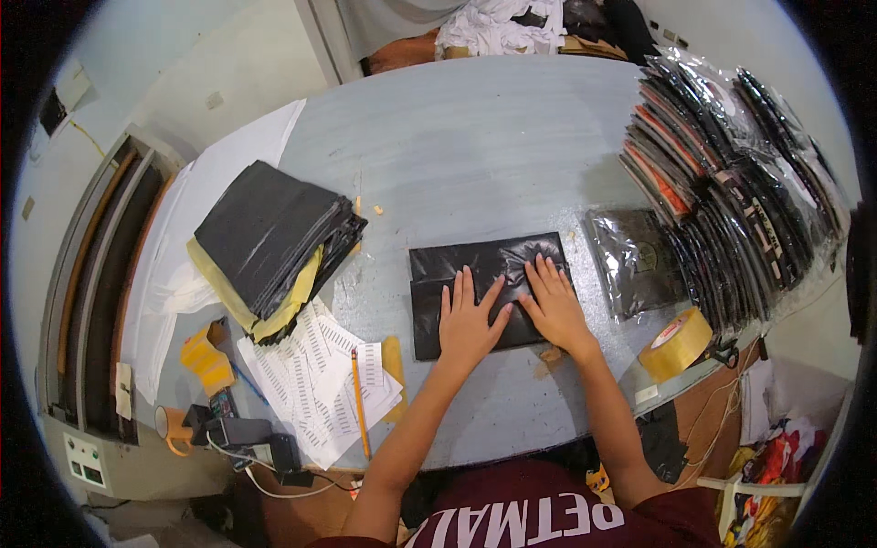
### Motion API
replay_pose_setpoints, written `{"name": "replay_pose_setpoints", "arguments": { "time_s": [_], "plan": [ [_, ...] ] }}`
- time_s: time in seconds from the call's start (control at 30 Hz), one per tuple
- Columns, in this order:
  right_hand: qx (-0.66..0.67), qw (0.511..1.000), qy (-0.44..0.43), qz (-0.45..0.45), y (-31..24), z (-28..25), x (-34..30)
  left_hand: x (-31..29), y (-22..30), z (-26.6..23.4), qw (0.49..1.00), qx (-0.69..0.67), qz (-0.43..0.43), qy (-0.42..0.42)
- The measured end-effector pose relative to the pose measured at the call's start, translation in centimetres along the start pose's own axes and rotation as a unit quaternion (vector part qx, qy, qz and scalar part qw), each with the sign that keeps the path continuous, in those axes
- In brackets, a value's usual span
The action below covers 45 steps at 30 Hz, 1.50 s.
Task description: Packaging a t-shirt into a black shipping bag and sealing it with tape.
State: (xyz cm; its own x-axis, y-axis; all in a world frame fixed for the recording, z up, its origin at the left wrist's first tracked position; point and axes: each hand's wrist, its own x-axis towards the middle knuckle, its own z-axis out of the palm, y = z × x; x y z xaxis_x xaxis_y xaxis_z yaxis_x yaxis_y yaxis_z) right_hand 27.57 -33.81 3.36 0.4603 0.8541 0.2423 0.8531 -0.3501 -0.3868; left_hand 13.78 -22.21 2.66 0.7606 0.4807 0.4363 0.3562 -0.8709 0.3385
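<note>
Both my hands lie flat on a black plastic packet (434, 315), a rectangle with a folded-over upper edge, in the middle of the table. My left hand (470, 320) rests on its centre with fingers spread. On its right part lies my right hand (554, 306), fingers stretched out and pointing away from me. The plastic is wrinkled and shiny between and beyond my fingers. Neither hand grips anything. Just right of the packet is a clear-wrapped dark packet (635, 260), lying apart from it.
A pile of black plastic bags (265, 228) lies at left. Below it are printed sheets (315, 384), a pencil (360, 402) and an orange mug (172, 427). Stacks of wrapped garments (731, 183) fill the right side, near a tape roll (676, 345). A heat sealer-like machine (100, 292) stands far left.
</note>
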Motion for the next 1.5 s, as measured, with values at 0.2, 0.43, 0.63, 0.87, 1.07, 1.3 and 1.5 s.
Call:
{"name": "replay_pose_setpoints", "arguments": {
  "time_s": [0.2,0.43,0.63,0.87,1.07,1.3,1.5],
  "plan": [
    [-0.023,0.999,0.009,0.036,0.8,-0.1,-0.1,0.0,-0.2,-0.5,1.0,-0.004,-0.029,-0.01],
    [-0.062,0.995,0.003,0.073,0.4,-0.5,-0.4,-0.6,-1.9,-0.5,0.998,-0.008,-0.056,0.001],
    [-0.049,0.995,0.0,0.082,1.2,-0.3,-0.4,-1.1,-2.9,-1.0,0.993,-0.01,-0.115,-0.011],
    [-0.04,0.995,0.0,0.086,1.6,-0.2,-0.6,-1.4,-2.6,-1.4,0.978,0.061,-0.198,-0.011],
    [-0.041,0.995,0.003,0.09,1.3,-0.3,-0.6,-0.4,-1.0,-2.0,0.989,0.058,-0.073,0.11],
    [-0.03,0.995,0.002,0.095,0.9,-0.7,-0.6,-0.5,3.2,0.1,0.997,-0.033,0.062,0.03],
    [-0.035,0.994,-0.012,0.099,0.8,-0.9,-0.5,0.5,3.0,0.0,0.998,0.026,0.058,0.011]
  ]
}}
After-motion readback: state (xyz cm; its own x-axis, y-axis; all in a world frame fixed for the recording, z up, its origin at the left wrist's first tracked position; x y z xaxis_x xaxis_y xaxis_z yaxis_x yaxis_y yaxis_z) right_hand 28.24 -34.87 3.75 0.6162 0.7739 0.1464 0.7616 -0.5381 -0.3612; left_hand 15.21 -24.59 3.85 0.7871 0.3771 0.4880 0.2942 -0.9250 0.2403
